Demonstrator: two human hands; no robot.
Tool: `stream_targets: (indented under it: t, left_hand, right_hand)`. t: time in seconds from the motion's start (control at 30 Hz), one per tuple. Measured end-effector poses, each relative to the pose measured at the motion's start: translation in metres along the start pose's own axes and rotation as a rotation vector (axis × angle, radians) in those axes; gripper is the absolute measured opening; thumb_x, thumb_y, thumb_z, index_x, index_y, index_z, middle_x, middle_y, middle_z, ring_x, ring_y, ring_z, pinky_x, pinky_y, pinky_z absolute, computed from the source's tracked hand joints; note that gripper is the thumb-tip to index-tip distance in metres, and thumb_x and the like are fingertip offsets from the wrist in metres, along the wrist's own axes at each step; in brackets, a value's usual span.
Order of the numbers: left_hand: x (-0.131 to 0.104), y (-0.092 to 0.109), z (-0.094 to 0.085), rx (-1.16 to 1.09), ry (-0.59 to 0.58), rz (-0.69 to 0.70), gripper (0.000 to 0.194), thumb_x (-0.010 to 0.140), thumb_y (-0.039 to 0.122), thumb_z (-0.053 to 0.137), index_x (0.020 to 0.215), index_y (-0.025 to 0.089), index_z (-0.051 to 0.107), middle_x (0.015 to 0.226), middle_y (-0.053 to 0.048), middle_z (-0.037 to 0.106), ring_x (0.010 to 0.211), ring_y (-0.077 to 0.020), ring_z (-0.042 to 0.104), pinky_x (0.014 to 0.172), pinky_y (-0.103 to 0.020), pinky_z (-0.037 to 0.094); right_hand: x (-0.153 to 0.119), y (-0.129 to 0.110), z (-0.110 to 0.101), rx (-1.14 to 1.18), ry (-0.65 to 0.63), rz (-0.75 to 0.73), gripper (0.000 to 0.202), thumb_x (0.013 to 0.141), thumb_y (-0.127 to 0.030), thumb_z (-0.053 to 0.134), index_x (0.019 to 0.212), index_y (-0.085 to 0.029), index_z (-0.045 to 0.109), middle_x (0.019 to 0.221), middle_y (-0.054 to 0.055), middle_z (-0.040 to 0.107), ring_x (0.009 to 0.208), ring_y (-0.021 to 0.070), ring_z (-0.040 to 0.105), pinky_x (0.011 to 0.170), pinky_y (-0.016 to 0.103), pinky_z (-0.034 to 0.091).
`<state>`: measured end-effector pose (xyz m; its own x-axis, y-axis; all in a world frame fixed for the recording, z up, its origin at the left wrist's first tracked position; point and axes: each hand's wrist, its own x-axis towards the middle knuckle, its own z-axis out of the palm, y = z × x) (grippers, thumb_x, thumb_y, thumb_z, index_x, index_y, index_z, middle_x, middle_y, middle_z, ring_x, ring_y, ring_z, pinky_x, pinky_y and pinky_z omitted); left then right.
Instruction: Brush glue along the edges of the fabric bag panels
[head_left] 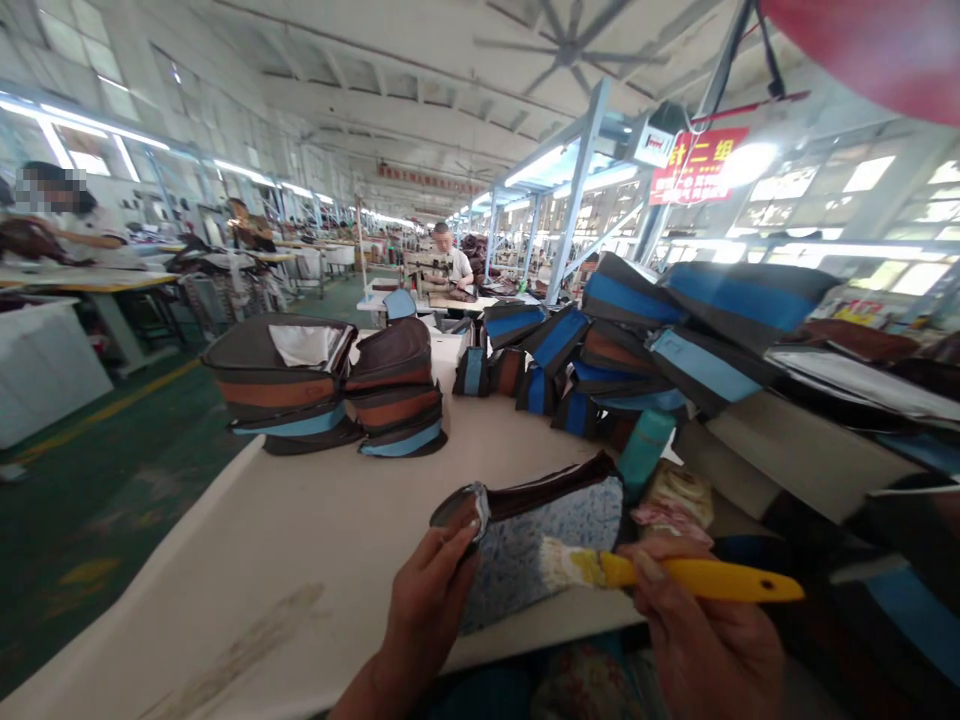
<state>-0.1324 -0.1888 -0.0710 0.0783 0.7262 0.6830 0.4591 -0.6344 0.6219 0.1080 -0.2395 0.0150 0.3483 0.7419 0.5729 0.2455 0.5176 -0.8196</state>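
My left hand (pixel 433 590) is closed on the left end of a dark panel with blue-grey speckled backing (pixel 517 545), thumb on top near a pale crumpled edge. The panel lies on the pale table (pixel 330 530), its speckled face toward me. My right hand (pixel 697 610) grips a yellow paintbrush (pixel 720 579) by its handle. The brush's white bristles point left and meet the middle of the speckled face; whether they press on it I cannot tell. Beyond the panel's right end stands a teal bottle (pixel 646 450), beside a crumpled pinkish-beige cloth (pixel 675 497).
Stacked dark pieces with brown and light-blue bands (pixel 281 390) stand at the table's far left. Blue-banded pieces (pixel 742 295) are heaped at the right, close to my right hand. A person (pixel 456 265) sits at a sewing machine beyond the table; another person (pixel 90 235) works far left.
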Motion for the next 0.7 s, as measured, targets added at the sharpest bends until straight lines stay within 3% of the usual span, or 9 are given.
stream_targets:
  t: [0.07, 0.2, 0.33, 0.47, 0.53, 0.63, 0.7]
  left_hand:
    - [0.010, 0.011, 0.001, -0.091, -0.055, -0.047, 0.027, 0.091, 0.021, 0.057, 0.116, 0.023, 0.066, 0.096, -0.005, 0.064, 0.087, -0.0149, 0.066, 0.077, -0.024, 0.053]
    - [0.034, 0.038, -0.003, -0.310, -0.191, -0.274, 0.016, 0.091, 0.031, 0.059, 0.092, 0.021, 0.072, 0.084, -0.002, 0.061, 0.080, -0.0155, 0.061, 0.072, -0.024, 0.050]
    - [0.051, 0.056, -0.003, -0.513, -0.261, -0.378, 0.017, 0.090, 0.032, 0.061, 0.098, 0.023, 0.073, 0.093, -0.003, 0.064, 0.092, -0.0191, 0.060, 0.079, -0.027, 0.049]
    - [0.053, 0.062, -0.001, -0.567, -0.299, -0.394, 0.016, 0.088, 0.032, 0.063, 0.096, 0.023, 0.074, 0.089, -0.002, 0.061, 0.089, -0.0185, 0.058, 0.080, -0.027, 0.047]
    - [0.052, 0.063, -0.001, -0.573, -0.291, -0.429, 0.017, 0.089, 0.034, 0.062, 0.093, 0.022, 0.073, 0.088, -0.002, 0.059, 0.088, -0.0181, 0.057, 0.078, -0.027, 0.047]
    - [0.051, 0.062, -0.003, -0.585, -0.282, -0.471, 0.019, 0.089, 0.036, 0.062, 0.091, 0.021, 0.073, 0.087, -0.002, 0.058, 0.086, -0.0179, 0.056, 0.075, -0.026, 0.047]
    - [0.052, 0.063, -0.003, -0.607, -0.277, -0.473, 0.019, 0.088, 0.036, 0.063, 0.092, 0.021, 0.074, 0.087, -0.002, 0.058, 0.085, -0.0178, 0.057, 0.075, -0.026, 0.047]
  right_hand:
    - [0.002, 0.001, 0.005, -0.050, 0.035, -0.093, 0.012, 0.085, -0.029, 0.069, 0.081, -0.018, 0.069, 0.070, 0.004, 0.064, 0.061, 0.0183, 0.061, 0.049, 0.028, 0.047]
    - [0.010, -0.014, 0.013, -0.110, 0.012, -0.303, 0.006, 0.088, -0.019, 0.062, 0.085, -0.021, 0.067, 0.084, 0.004, 0.067, 0.080, 0.0195, 0.064, 0.059, 0.028, 0.050]
    - [0.018, -0.034, 0.026, -0.094, -0.122, -0.408, 0.015, 0.089, -0.011, 0.056, 0.096, -0.022, 0.063, 0.086, 0.003, 0.066, 0.087, 0.0192, 0.064, 0.068, 0.030, 0.053]
    - [0.033, -0.033, 0.035, -0.238, -0.274, -0.570, 0.020, 0.089, -0.007, 0.053, 0.101, -0.020, 0.060, 0.086, 0.004, 0.067, 0.085, 0.0193, 0.065, 0.071, 0.032, 0.054]
    - [0.040, -0.031, 0.034, -0.329, -0.259, -0.638, 0.019, 0.089, -0.007, 0.054, 0.102, -0.020, 0.060, 0.087, 0.004, 0.067, 0.087, 0.0201, 0.065, 0.072, 0.033, 0.054]
    - [0.043, -0.036, 0.030, -0.340, -0.181, -0.614, 0.020, 0.088, -0.008, 0.056, 0.102, -0.020, 0.059, 0.090, 0.005, 0.067, 0.090, 0.0205, 0.065, 0.074, 0.033, 0.054]
    - [0.040, -0.041, 0.029, -0.287, -0.263, -0.633, 0.021, 0.088, -0.008, 0.054, 0.105, -0.019, 0.058, 0.089, 0.006, 0.066, 0.088, 0.0208, 0.064, 0.072, 0.034, 0.055]
